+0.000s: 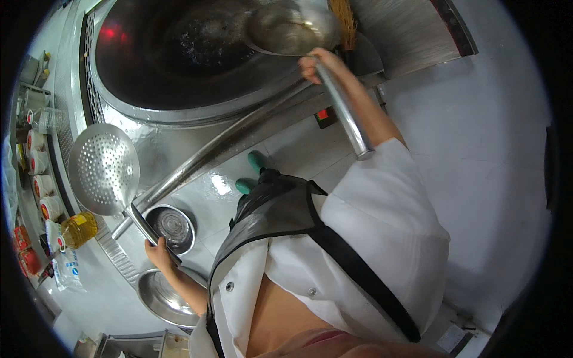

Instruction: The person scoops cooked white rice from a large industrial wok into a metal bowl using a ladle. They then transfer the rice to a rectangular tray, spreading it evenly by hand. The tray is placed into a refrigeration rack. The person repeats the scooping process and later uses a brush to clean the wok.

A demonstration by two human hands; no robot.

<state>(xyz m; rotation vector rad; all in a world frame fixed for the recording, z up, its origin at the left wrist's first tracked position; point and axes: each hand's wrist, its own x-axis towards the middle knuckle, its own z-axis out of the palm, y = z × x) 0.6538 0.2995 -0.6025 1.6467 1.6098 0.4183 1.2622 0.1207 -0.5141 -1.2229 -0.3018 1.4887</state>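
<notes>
My left hand (pixel 162 256) is closed around the handle of a perforated steel skimmer (pixel 104 168), whose round bowl is raised at the left. My right hand (pixel 320 66) grips the thick tubular handle of a large, deep steel ladle (pixel 291 31) near its bowl; the handle's far end reaches back towards my white sleeve. The ladle's bowl is over the right part of a big dark wok (pixel 147 85). Some liquid with a rippled or bubbling surface seems to lie in the wok's middle. A bristle brush (pixel 344 22) is beside the ladle.
A metal rail (pixel 215 145) runs along the stove's front. Steel basins (pixel 190 241) (pixel 168 313) sit low at the left. A bottle of yellow oil (pixel 79 229), plastic bags and several tubs line the left side. Green boots (pixel 245 185) show on the tiled floor.
</notes>
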